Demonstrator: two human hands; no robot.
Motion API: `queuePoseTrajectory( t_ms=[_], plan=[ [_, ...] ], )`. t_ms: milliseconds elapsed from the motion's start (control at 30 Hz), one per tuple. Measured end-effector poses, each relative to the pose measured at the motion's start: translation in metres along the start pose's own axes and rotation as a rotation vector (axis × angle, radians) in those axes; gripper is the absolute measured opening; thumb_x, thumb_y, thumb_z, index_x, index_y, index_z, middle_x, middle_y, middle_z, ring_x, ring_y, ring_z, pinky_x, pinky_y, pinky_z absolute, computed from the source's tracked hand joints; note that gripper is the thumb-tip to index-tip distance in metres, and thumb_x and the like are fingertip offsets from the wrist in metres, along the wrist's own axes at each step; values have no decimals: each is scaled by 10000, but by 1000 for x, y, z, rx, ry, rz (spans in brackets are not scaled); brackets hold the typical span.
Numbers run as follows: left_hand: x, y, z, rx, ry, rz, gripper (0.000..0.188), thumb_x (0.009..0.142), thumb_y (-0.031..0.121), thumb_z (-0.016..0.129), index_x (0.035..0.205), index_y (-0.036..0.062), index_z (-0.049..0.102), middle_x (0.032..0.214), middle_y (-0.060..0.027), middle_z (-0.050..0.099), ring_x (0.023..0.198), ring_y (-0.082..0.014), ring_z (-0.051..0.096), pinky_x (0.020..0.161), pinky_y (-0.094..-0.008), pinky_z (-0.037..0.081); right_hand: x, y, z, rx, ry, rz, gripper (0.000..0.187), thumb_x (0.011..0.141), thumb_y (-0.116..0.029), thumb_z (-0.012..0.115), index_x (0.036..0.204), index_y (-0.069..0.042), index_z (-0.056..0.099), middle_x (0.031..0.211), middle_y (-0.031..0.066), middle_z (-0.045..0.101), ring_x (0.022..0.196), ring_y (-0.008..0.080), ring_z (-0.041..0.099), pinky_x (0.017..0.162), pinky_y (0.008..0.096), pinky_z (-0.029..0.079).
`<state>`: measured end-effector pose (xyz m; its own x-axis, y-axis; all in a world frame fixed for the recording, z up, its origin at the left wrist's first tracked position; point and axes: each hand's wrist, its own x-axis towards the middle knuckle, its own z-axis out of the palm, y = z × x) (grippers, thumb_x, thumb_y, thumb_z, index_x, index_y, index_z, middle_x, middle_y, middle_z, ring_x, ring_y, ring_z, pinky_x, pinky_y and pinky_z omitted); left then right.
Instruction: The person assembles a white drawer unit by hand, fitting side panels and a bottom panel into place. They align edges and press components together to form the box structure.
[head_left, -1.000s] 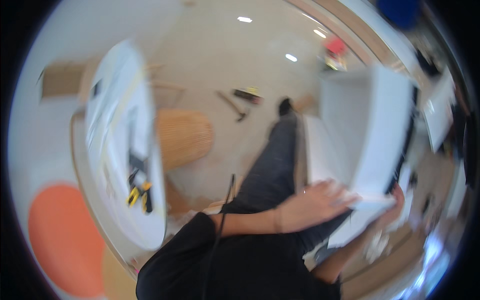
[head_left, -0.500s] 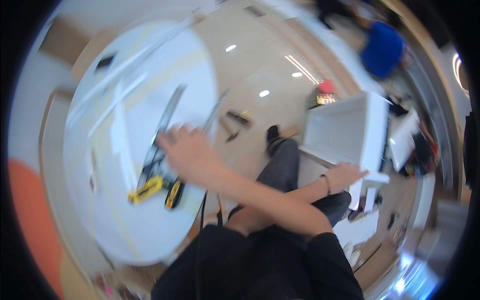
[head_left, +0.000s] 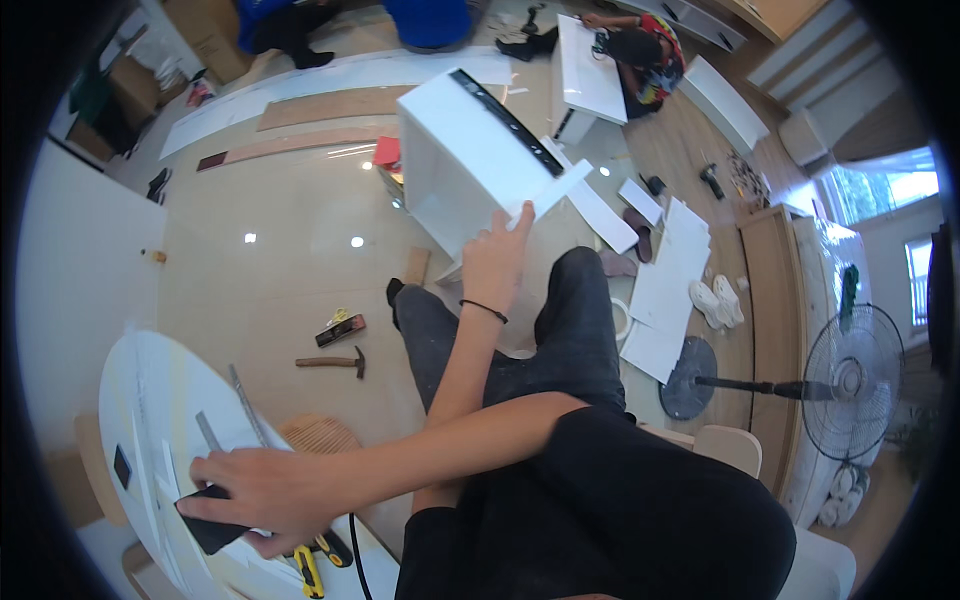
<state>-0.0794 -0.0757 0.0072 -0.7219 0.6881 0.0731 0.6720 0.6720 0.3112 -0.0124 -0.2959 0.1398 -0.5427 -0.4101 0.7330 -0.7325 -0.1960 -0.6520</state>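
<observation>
My left hand [head_left: 492,262], with a dark band at the wrist, grips the edge of a white drawer [head_left: 470,150] that stands tilted in front of my knees. Its index finger lies stretched against the drawer's panel; some of its fingertips are hidden. A black slide rail [head_left: 507,122] runs along the drawer's side. Crossed over the left arm, my right arm reaches to the round white table, where my right hand [head_left: 265,490] holds a black flat piece [head_left: 212,520]. A yellow-and-black utility knife [head_left: 308,572] and a dark-handled tool [head_left: 335,548] lie beside that hand.
Metal strips [head_left: 245,400] lie on the white table [head_left: 125,375]. A hammer [head_left: 335,361] and a black-and-red tool [head_left: 340,329] are on the floor. A person [head_left: 640,60] works at another white box [head_left: 590,75]. A standing fan [head_left: 850,380] and white boards [head_left: 668,290] are at right.
My view has swung to the right. My right hand now has the black piece in its fingers, while my left hand stays at the drawer.
</observation>
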Motion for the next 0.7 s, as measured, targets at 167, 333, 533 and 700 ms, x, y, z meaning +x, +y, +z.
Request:
queuePoseTrajectory(
  t_ms=[167,333,533,700],
  plan=[
    [22,-3,-2,-224,180,125,616,943,155,590,1530,233,422,1004,-89,564,774,-268,664,687,-407,555,-131,-13,-233,-834,309,348,599,853,-234,631,1429,-101,534,1196,103,609,973,310,647,850,395,533],
    [22,0,-10,217,52,124,801,863,89,646,1591,212,337,876,-45,522,672,-196,619,578,-330,549,-237,-49,-377,-1283,374,1023,542,959,-208,603,1491,-206,498,1281,109,515,898,279,614,781,401,534],
    [31,4,-26,314,-59,158,866,811,46,654,1597,223,335,826,-32,472,614,-148,550,534,-261,517,-256,-20,-402,-1366,193,954,631,834,-45,614,1451,-158,550,1463,88,525,1066,298,616,890,385,545],
    [33,-1,-24,213,-80,140,836,805,50,657,1569,276,400,816,-18,450,644,-148,530,529,-274,495,-255,-1,-402,-1376,-16,913,772,687,30,607,1441,-133,562,1502,62,522,1002,295,630,862,359,544]
  ],
)
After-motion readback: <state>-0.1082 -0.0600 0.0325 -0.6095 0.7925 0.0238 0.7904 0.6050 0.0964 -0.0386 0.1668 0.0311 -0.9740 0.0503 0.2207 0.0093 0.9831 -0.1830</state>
